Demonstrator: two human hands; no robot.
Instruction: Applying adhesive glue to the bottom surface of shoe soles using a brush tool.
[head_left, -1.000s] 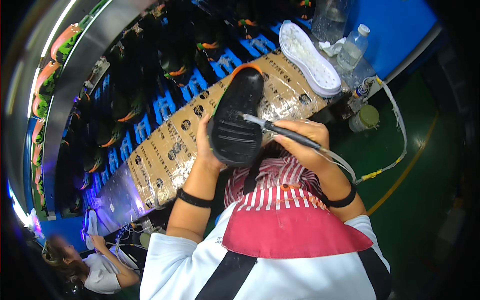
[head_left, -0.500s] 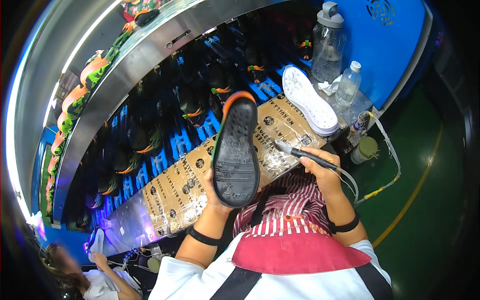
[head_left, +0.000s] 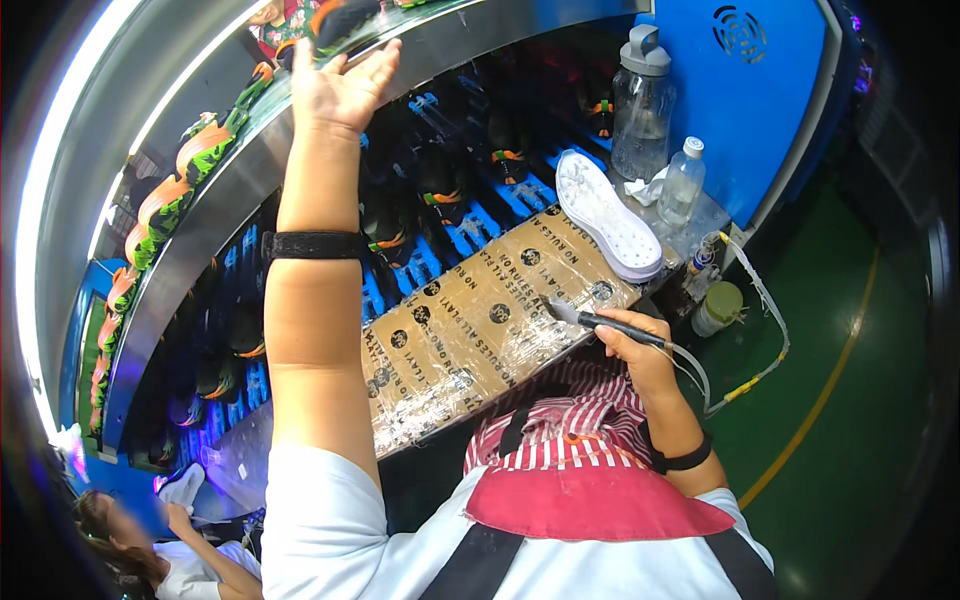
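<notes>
My left arm reaches up and forward to the upper conveyor, and my left hand [head_left: 345, 95] is open, palm up with its fingers apart. Just beyond its fingertips is a dark shoe sole [head_left: 345, 24] with an orange edge, partly blurred; no grip on it shows. My right hand [head_left: 640, 350] is closed around a black-handled brush [head_left: 625, 326] with a flat, pale tip and a clear tube running from its rear end. The brush tip hovers at or just over the cardboard-covered bench [head_left: 470, 330]; contact cannot be made out. A white sole [head_left: 608, 215] lies at the bench's right end.
Green-and-orange soles [head_left: 160, 205] line the upper conveyor. Below it, dark shoe uppers [head_left: 440, 180] stand on blue racks. A large bottle [head_left: 642, 110], a small bottle [head_left: 682, 180] and a lidded jar [head_left: 717, 308] stand right. A co-worker [head_left: 150, 540] holds a white sole at lower left.
My left hand has gone from holding the black sole over the bench to the upper conveyor, where it is open. My right hand has barely moved with the brush.
</notes>
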